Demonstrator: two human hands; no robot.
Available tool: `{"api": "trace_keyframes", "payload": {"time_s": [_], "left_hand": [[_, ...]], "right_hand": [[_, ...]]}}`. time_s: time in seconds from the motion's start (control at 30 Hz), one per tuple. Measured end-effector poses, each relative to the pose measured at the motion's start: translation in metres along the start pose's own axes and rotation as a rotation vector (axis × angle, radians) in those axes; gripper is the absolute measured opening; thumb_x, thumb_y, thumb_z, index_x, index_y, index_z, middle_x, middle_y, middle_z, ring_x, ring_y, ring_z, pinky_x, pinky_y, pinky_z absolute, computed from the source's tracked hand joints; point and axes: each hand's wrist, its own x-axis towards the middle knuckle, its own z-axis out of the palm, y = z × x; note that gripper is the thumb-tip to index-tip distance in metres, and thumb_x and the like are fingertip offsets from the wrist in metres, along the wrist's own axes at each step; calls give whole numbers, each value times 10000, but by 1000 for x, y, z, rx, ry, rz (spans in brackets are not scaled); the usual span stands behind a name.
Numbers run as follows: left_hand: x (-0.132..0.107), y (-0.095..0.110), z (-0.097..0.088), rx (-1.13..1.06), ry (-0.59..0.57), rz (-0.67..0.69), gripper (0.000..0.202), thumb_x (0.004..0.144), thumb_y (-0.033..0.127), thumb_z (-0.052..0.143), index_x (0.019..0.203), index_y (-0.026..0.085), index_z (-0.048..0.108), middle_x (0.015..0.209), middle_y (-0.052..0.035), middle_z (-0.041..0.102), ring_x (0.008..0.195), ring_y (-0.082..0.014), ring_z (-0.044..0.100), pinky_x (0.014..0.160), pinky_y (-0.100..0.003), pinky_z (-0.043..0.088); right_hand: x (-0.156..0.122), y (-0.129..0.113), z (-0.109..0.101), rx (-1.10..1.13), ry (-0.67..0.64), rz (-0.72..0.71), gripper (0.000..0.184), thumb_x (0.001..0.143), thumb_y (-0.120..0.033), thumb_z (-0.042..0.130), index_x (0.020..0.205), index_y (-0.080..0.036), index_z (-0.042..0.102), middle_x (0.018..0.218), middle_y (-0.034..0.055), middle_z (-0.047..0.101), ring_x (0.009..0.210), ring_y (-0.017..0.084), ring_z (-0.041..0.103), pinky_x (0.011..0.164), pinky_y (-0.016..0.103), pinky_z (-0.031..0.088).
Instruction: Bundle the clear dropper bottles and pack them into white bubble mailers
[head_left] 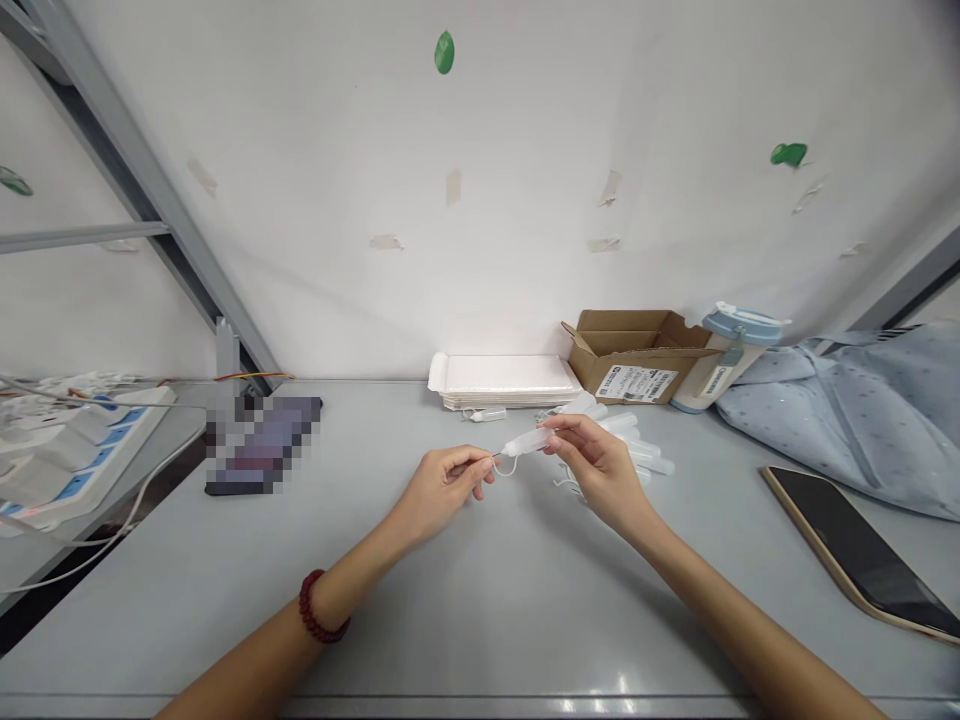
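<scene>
A small translucent white squeeze bottle with a thin needle-like tip (528, 441) is held up above the table, lying nearly level. My right hand (596, 462) pinches its wide end between thumb and fingers. My left hand (446, 487) has thumb and forefinger closed at the thin tip, where a white strap loops below; the fingers hide the very end. Behind and below my right hand lies a loose pile of similar white bottles (649, 462), partly covered by that hand. One more small bottle (487, 414) rests by itself farther back.
A stack of white padded envelopes (510, 378) lies against the wall, with an open cardboard box (637, 360) and a blue-lidded cup (724, 360) beside it. A blue cloth bag (847, 415) and a phone (862, 550) are right. A power strip (90, 460) with cables sits left.
</scene>
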Motion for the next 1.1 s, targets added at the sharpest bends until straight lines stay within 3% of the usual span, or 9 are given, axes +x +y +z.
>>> {"api": "trace_keyframes", "payload": {"time_s": [0.23, 0.47, 0.57, 1.1], "left_hand": [[-1, -1, 1, 24, -2, -2, 289, 850, 395, 476, 758, 175, 640, 646, 0, 569, 604, -120, 522, 563, -225, 405], [-2, 0, 3, 64, 2, -6, 277, 850, 375, 474, 788, 170, 650, 692, -11, 591, 614, -123, 529, 566, -225, 399], [-2, 0, 4, 86, 9, -12, 265, 846, 353, 478, 754, 168, 644, 720, -16, 606, 606, -117, 532, 562, -222, 397], [-6, 1, 10, 176, -5, 18, 271, 833, 306, 462, 683, 174, 645, 684, -19, 605, 623, -139, 551, 610, -245, 404]], "right_hand": [[-1, -1, -1, -88, 7, -44, 187, 836, -331, 507, 945, -197, 579, 661, 11, 591, 638, 157, 586, 498, 246, 422], [-1, 2, 2, -166, 7, -165, 161, 855, -286, 483, 952, -199, 577, 804, 43, 607, 660, 144, 574, 535, 253, 431], [-2, 3, 3, -201, -11, -197, 156, 863, -276, 471, 950, -198, 575, 768, 39, 605, 646, 142, 566, 535, 252, 428], [-5, 6, 4, -286, -69, -218, 190, 876, -270, 439, 952, -194, 596, 671, 23, 583, 570, 139, 510, 515, 258, 408]]}}
